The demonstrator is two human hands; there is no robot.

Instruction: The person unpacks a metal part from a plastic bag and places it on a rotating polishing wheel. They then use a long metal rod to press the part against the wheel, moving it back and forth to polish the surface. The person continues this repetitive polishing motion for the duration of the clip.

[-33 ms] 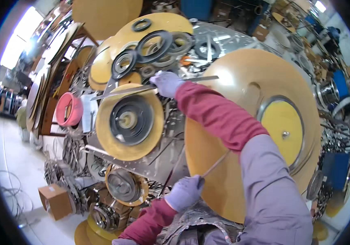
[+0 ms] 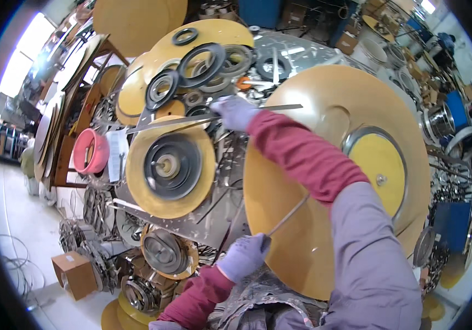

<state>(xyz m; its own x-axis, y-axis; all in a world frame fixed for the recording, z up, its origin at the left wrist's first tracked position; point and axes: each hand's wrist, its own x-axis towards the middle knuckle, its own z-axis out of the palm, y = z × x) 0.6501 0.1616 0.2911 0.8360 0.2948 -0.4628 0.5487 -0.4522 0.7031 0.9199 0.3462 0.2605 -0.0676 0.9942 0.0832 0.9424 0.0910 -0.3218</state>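
My right hand (image 2: 235, 113), in a pale lavender glove, is closed around a long flat metal strip (image 2: 283, 106). The strip reaches left over the rim of a round tan disc (image 2: 137, 184) with dark rings at its centre. Nearer to me, my gloved left hand (image 2: 245, 257) is closed on a thin metal rod (image 2: 290, 213). This rod slants up over a large tan disc (image 2: 285, 258) and passes out of sight behind my right forearm; whether it joins the strip is hidden. A yellow round plate with a grey rim (image 2: 376, 176) sits on the large disc.
Black and grey rings (image 2: 203, 65) lie on yellow discs at the back of the metal table (image 2: 318, 52). A pink bucket (image 2: 91, 151) stands left. Below it are a cardboard box (image 2: 75, 275) and bundled metal strips (image 2: 73, 234). Metal parts crowd the right side.
My right hand has moved slightly to the right with the metal strip. The left hand holds the rod in nearly the same place. The whole view has shifted a little.
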